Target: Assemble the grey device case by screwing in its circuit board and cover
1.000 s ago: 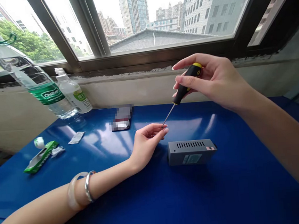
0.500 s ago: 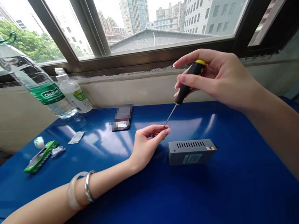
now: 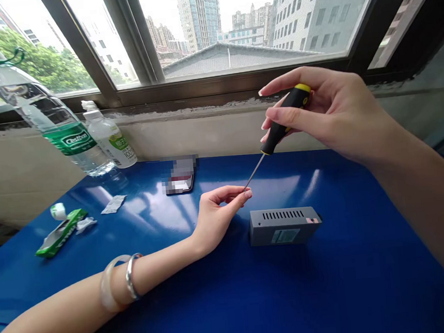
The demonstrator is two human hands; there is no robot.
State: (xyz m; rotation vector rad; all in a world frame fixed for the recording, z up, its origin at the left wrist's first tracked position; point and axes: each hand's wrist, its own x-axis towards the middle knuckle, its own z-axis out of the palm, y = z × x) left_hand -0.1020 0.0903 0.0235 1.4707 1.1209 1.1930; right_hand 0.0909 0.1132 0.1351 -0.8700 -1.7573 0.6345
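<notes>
Left forearm (image 3: 157,268) extended diagonally from the lower left corner, wrist slightly bent; left hand (image 3: 221,221) low, fingers loosely curled toward the thumb. Right forearm (image 3: 422,190) entering from the right edge, angled upward; right hand (image 3: 336,110) raised higher, thumb and fingertips (image 3: 277,81) closed in a precision grip, pointing left

A black-and-yellow screwdriver (image 3: 284,113) is gripped by the fingers of the right hand (image 3: 335,107), its thin shaft angled downward. The tip is held at the fingertips (image 3: 240,196) of the left hand (image 3: 216,221), which is loosely curled over the blue counter (image 3: 334,291). A grey vented metal box (image 3: 285,226) is placed near the left hand, while a blurred phone (image 3: 180,176) and a water bottle (image 3: 63,129) are seen farther back.
</notes>
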